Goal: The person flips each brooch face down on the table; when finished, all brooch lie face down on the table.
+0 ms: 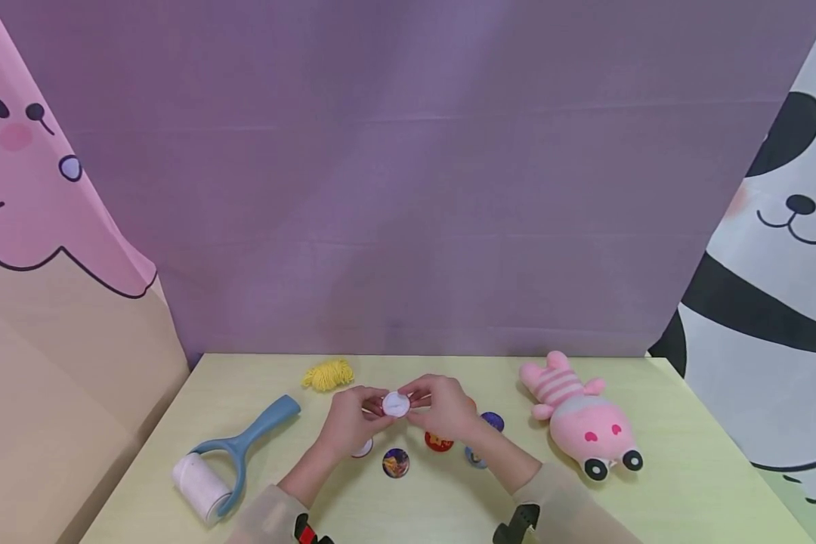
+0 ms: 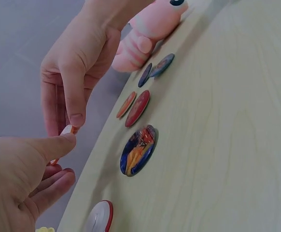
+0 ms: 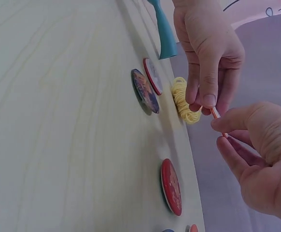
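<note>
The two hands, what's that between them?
A round white disc, pinched by the left hand and the right hand; the head view shows it.

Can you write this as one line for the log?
left hand: pinches white disc | right hand: pinches same disc | white disc: off table | patterned disc: on table

I can read no word, number or brand anywhere from here; the red badge (image 1: 439, 443) on the table carries small yellowish marks, too tiny to tell as letters or picture; the dark badge (image 1: 396, 463) has a colourful print, nothing legible in it; the pale blue badge (image 1: 474, 458) is too small to make out; the raised white badge (image 1: 396, 404) shows just a faint mark.
</note>
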Demonstrator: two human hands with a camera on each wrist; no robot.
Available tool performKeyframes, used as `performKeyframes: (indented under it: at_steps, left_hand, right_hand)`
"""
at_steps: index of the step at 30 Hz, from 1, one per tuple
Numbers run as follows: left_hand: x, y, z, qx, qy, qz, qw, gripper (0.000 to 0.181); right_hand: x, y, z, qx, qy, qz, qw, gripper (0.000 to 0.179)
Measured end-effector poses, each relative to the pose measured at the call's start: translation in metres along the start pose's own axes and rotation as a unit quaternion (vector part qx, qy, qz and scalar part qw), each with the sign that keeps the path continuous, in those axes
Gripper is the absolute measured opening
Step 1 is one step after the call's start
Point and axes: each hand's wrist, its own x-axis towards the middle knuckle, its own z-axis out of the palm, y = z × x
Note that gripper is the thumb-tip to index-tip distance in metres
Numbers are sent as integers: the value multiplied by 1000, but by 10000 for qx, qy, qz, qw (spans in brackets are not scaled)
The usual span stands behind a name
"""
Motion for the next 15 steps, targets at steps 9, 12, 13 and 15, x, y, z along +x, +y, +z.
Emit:
performKeyframes:
  at_steps: [9,12,13,15]
  left_hand:
    - [-3,-2,1,370,-102,-32,9993,35]
    - [-2,-3,1,416,-158,21,9990,35]
    - [-2,-4,1,447,-166,46,9989,35]
    - [-2,-6,1,518,-175,86,9985,35]
  right_hand:
    - [-1,2,7,-301,-153,9,9994,28]
    - [-2,2,8,-336,-170,30,9993,27]
    - [-2,2,8,-346,-170,38,9993,27]
    - [-2,3,10,-356,-159,8,9992,27]
